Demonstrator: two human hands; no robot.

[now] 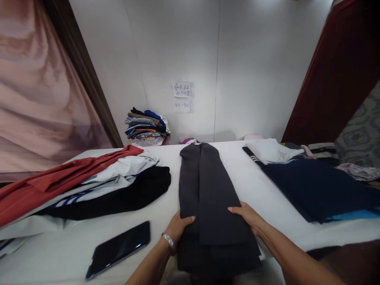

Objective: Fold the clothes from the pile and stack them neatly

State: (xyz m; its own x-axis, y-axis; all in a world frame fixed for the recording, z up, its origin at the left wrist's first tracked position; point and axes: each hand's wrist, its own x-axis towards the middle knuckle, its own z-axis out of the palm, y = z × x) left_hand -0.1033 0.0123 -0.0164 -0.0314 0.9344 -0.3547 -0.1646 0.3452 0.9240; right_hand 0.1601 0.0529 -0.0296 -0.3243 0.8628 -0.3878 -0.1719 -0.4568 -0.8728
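A dark grey long-sleeved garment (213,190) lies lengthwise in front of me, its sides folded in toward the middle. My left hand (179,226) grips its left edge, thumb on top and fingers hidden underneath. On the opposite edge my right hand (246,215) holds the cloth the same way, its thumb on the upper face. The near end of the garment reaches the table's front edge. A silver bracelet (169,242) circles my left wrist.
A black phone (120,247) lies at the near left. Loose clothes, a red one (59,178) on top, spread left; navy clothing (320,186) and a white garment (271,151) lie right. A folded stack (147,126) stands behind the white table (166,202) by the wall.
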